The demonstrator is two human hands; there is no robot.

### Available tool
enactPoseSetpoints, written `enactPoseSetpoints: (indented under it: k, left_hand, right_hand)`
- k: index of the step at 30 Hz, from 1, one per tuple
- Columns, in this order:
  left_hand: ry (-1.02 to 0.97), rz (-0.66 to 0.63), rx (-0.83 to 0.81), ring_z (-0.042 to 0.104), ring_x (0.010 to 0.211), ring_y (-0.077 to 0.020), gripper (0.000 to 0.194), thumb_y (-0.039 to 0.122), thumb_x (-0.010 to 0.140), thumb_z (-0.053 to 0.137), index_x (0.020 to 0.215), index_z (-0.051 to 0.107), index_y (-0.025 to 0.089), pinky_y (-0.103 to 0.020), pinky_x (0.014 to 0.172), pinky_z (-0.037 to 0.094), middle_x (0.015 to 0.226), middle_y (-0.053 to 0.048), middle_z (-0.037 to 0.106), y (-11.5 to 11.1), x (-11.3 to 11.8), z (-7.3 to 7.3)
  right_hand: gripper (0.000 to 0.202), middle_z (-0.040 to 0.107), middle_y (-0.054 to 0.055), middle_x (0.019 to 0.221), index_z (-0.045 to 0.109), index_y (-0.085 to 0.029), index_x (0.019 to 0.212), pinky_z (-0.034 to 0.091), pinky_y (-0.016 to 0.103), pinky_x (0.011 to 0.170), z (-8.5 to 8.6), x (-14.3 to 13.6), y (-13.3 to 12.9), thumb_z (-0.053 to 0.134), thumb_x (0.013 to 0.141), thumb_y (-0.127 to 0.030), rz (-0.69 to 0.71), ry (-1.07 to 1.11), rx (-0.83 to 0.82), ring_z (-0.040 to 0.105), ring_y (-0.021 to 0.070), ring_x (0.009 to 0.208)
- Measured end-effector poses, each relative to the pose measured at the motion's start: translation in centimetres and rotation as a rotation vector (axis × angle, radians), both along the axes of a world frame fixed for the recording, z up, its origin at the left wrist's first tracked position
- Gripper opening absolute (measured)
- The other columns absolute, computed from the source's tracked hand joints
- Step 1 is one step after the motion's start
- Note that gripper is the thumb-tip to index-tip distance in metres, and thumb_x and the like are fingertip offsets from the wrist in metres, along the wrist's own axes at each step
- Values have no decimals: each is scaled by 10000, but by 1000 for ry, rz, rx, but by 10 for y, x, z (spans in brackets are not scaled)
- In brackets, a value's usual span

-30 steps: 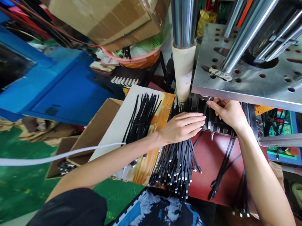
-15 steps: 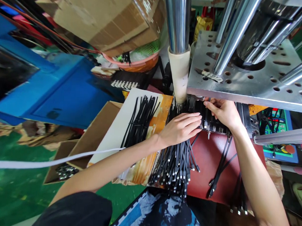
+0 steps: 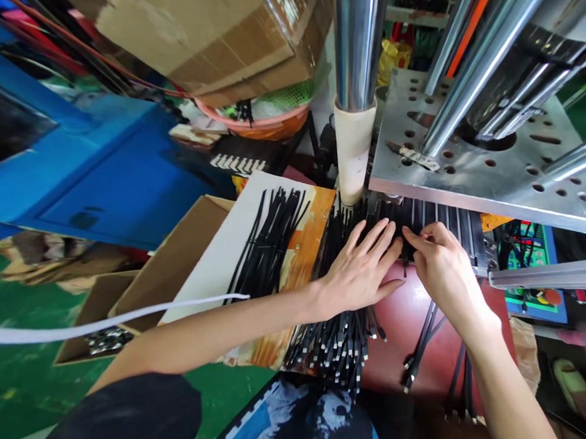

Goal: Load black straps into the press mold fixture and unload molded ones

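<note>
Close together — left hand, right hand — at black fixture.

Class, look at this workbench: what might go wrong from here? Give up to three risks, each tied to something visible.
Pinching: the left hand and right hand are close to the metal plate; if it lowered, straying fingers might be caught.
Tangling: the black cables overlap densely near the left hand, so a sweep might drag several.
Falling: a small strip lies on the plate and might slide off if jolted.
</note>
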State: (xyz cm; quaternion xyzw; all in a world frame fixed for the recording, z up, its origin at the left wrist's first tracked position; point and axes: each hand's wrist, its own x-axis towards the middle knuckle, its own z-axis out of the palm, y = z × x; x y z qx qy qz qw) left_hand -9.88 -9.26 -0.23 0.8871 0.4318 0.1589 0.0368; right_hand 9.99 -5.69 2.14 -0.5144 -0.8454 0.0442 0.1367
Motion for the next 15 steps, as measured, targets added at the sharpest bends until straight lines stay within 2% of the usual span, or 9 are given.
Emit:
enactPoseSetpoints:
  k: [2,4,8,12,13,15]
  left_hand:
    - [-40,27,-34,348,1589,-390,634,479,1062,483,1518,534,41,-629,1308,245,1641,-257,460,13,2,5]
    - [-62,50,-51,382,1571,-381,607,426,1076,453,1531,519,30,-621,1317,213,1627,-241,489,30,4,8]
    - [-54,67,-25,561,1408,-392,561,353,1076,419,1492,544,-2,-626,1243,310,1513,-267,598,60,8,7]
    - [9,110,4,709,1140,-398,462,298,1066,395,1229,713,5,-621,1124,412,1104,-259,776,94,11,0]
    - [8,102,12,719,1108,-393,454,288,1068,384,1163,737,18,-617,1116,419,1044,-250,782,103,12,-2]
    - [-27,77,13,716,1124,-386,446,272,1074,375,1107,752,36,-610,1125,421,1057,-249,778,120,14,-3]
  right_hand:
    - [496,656,175,1070,695,-179,1415,537,420,771,-1,-6,4,433,996,-139,-60,-133,22,638,296,884]
    - [503,674,208,1126,661,-156,1447,524,420,790,-1,-16,19,441,996,-123,-105,-195,36,652,323,950]
    - [444,733,222,1156,701,-146,1337,518,421,830,-1,-29,52,472,963,-84,-139,-218,-11,686,343,1006]
    - [434,762,230,1117,718,-138,1294,507,494,907,-9,-31,83,425,977,-91,-133,-140,7,685,368,1025]
    - [440,760,239,1117,716,-118,1293,499,509,928,-10,-31,92,407,981,-87,-135,-118,8,681,371,1036]
    - [438,753,250,1126,710,-84,1285,491,515,945,-9,-30,105,397,980,-80,-150,-94,-18,671,372,1049]
